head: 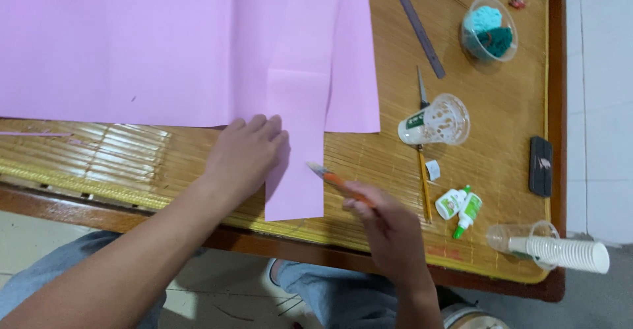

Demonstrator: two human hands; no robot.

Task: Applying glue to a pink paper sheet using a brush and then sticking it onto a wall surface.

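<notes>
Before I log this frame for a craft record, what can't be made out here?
Head view:
- Large pink sheet: top and left cut off by the frame.
- Orange knife: handle end hidden in the right hand.
- Paper strip: left edge covered by the left hand.

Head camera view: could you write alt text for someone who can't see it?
A left hand presses a pink paper strip on a bamboo mat while the right hand holds an orange knife beside it. Cups, glue bottles and a ruler lie nearby.

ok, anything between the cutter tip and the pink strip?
Nothing visible. The right hand holds the orange cutter with its tip at the pink strip's right edge; the left hand presses the strip's left side.
</notes>
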